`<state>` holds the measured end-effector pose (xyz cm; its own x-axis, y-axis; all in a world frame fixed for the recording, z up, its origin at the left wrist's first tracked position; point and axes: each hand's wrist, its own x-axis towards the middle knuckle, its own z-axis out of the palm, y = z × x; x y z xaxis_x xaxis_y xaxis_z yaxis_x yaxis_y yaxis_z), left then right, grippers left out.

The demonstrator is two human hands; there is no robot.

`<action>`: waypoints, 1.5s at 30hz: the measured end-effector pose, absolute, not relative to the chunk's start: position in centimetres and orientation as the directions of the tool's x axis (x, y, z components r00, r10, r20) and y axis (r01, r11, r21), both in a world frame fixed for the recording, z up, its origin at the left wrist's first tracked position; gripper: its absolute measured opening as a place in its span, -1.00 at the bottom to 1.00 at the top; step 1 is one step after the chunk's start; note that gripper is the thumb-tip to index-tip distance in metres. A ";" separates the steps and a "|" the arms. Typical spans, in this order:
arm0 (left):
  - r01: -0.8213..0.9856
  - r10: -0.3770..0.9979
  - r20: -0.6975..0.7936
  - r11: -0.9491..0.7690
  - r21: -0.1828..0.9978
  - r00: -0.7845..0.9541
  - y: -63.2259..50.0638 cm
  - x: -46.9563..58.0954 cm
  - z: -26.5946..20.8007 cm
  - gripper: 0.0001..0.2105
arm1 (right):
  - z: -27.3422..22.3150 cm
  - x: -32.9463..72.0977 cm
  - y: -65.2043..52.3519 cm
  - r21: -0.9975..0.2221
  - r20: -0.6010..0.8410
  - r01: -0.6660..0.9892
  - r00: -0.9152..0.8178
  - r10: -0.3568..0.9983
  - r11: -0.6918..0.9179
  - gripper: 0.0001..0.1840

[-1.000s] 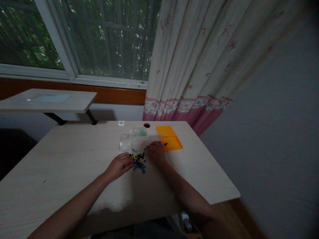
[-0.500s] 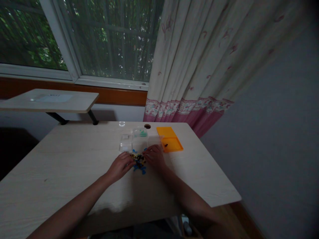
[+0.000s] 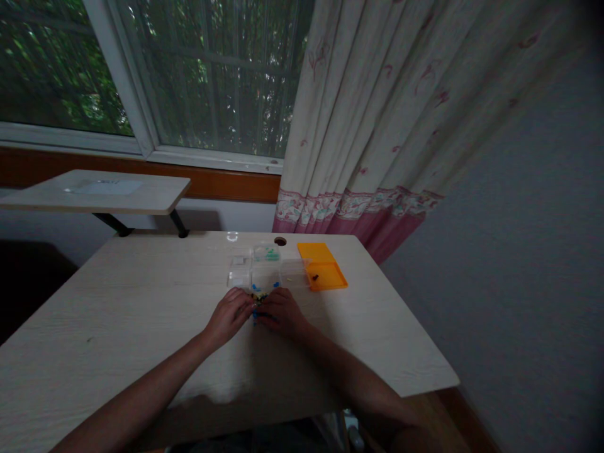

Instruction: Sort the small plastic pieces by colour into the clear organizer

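head view, looking down over a pale wooden bench (image 3: 141,314) under a window (image 3: 189,75). left hand (image 3: 229,316) and right hand (image 3: 279,313) lying palm down, side by side at the middle of the bench, nearly touching at the fingertips. gathered over a small heap of tiny coloured pieces (image 3: 258,297), blue, yellow and black, mostly covered by both hands, only a few bits showing between and just beyond them. fingers of both hands curled down onto the heap; cannot tell whether either one pinches a piece, too small and dim to read. forearms running back toward the near edge of the bench.

just beyond the heap, a clear plastic box (image 3: 262,269) with several compartments, standing flat; something green in its far middle compartment, the rest looking bare or too faint to read. just beside it on the right, an orange tray (image 3: 326,275) lying open with its lid (image 3: 313,251) flat behind it, one small dark piece inside. round cable hole (image 3: 280,241) in the bench near the far edge, and a small clear round thing (image 3: 231,236) to its left.

further off, a second narrow bench (image 3: 94,192) on dark legs below the window sill. cream curtain (image 3: 377,113) with a pink patterned hem hanging at the right, grey wall (image 3: 519,251) beside it
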<state>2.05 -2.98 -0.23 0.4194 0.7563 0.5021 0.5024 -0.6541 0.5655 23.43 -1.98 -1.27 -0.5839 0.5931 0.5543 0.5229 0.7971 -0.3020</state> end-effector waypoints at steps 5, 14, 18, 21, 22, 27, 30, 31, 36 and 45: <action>0.488 0.766 0.494 -0.643 0.590 0.412 -3.1 2.1 -0.4 -0.78 | -1.2 22.9 -2.2 -0.318 0.578 0.526 -0.552 0.601 0.789 -0.77; 0.514 0.757 0.517 -0.652 0.557 0.401 -3.0 2.2 -0.6 -0.77 | -1.4 22.7 -2.0 -0.364 0.590 0.550 -0.488 0.643 0.751 -0.78; 0.549 0.751 0.514 -0.657 0.517 0.414 -3.0 2.2 -0.5 -0.77 | -1.4 22.6 -2.0 -0.371 0.587 0.555 -0.481 0.651 0.744 -0.79; 0.580 0.748 0.514 -0.656 0.482 0.420 -3.0 2.2 -0.3 -0.75 | -1.4 22.6 -2.1 -0.364 0.584 0.555 -0.490 0.648 0.748 -0.82; 0.590 0.747 0.511 -0.657 0.469 0.426 -2.9 2.1 -0.3 -0.75 | -1.4 22.7 -2.0 -0.364 0.586 0.553 -0.490 0.645 0.750 -0.82; 0.631 0.742 0.480 -0.661 0.406 0.468 -2.7 1.9 -0.4 -0.75 | -1.3 22.6 -1.9 -0.402 0.588 0.532 -0.474 0.656 0.745 -0.76; 0.642 0.749 0.459 -0.654 0.399 0.478 -2.6 1.9 -0.5 -0.73 | -1.1 22.6 -1.8 -0.445 0.591 0.512 -0.448 0.671 0.734 -0.69; 0.643 0.752 0.453 -0.652 0.402 0.479 -2.6 1.9 -0.6 -0.72 | -1.1 22.6 -1.8 -0.461 0.590 0.505 -0.439 0.677 0.730 -0.67; 0.623 0.748 0.454 -0.659 0.422 0.483 -2.6 2.0 -0.6 -0.73 | -0.9 22.6 -1.9 -0.526 0.569 0.481 -0.415 0.710 0.702 -0.63; 0.579 0.742 0.446 -0.669 0.465 0.500 -2.8 2.0 -0.8 -0.77 | -0.4 22.7 -1.9 -0.535 0.573 0.461 -0.417 0.705 0.708 -0.66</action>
<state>1.97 -2.77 -0.79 0.5002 0.7424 0.4457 0.5794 -0.6695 0.4649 22.73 -1.89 -0.43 -0.4172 0.7052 0.5733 0.4614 0.7078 -0.5349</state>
